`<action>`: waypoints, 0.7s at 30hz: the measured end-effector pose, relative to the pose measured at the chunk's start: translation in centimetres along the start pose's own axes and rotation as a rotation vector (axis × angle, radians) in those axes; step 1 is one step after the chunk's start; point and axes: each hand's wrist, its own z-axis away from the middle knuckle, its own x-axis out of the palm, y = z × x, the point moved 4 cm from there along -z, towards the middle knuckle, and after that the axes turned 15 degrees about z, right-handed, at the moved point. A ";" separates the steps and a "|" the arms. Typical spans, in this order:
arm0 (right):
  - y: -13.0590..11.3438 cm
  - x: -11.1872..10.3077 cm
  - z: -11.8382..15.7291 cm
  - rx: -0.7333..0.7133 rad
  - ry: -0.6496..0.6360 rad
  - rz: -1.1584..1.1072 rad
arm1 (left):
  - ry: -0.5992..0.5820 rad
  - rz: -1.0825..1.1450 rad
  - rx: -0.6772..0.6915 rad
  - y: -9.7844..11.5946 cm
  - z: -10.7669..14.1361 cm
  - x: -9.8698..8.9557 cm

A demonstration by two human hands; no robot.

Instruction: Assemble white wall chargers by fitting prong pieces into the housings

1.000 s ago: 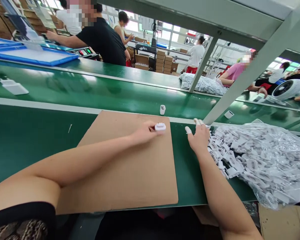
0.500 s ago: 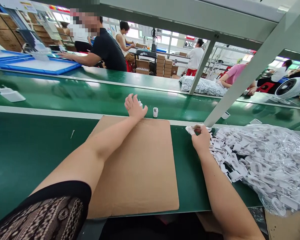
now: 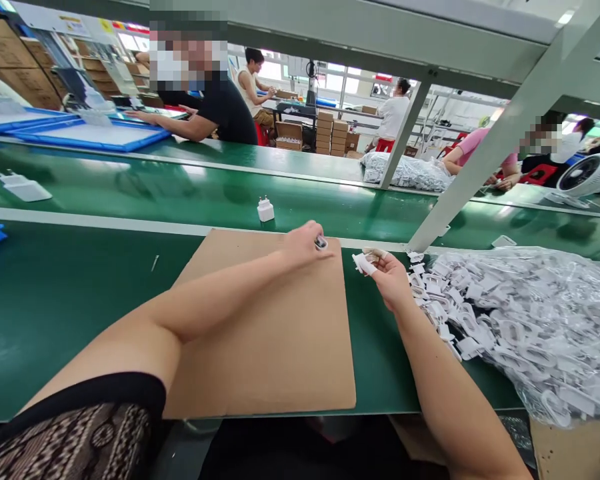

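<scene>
My left hand (image 3: 303,243) is closed around a small white charger housing (image 3: 321,243) above the far right part of a cardboard sheet (image 3: 270,333). The housing's open, dark end faces right. Just across a narrow gap, my right hand (image 3: 393,280) pinches a small white plastic piece (image 3: 364,264) with little prongs on its left edge. White coverings show on some right fingertips. On the green belt beyond the cardboard, a white two-pin plug charger (image 3: 265,210) stands with its pins up. Beside my right forearm lies a heap of white plastic parts (image 3: 465,313), partly in a clear bag (image 3: 555,327).
Another white plug charger (image 3: 26,187) lies on the belt (image 3: 145,193) at far left. A slanted metal post (image 3: 485,133) rises beyond my right hand. Blue-rimmed trays (image 3: 95,133) and a white fan (image 3: 587,172) stand farther off. Several co-workers sit beyond the belt.
My left hand has moved right, away from the plug charger, and taken the white housing off the belt. My right hand has come slightly left with its white piece.
</scene>
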 end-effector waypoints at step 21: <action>-4.3 4.4 5.3 -0.667 -0.094 0.710 | -0.165 0.773 -0.083 2.4 11.5 1.8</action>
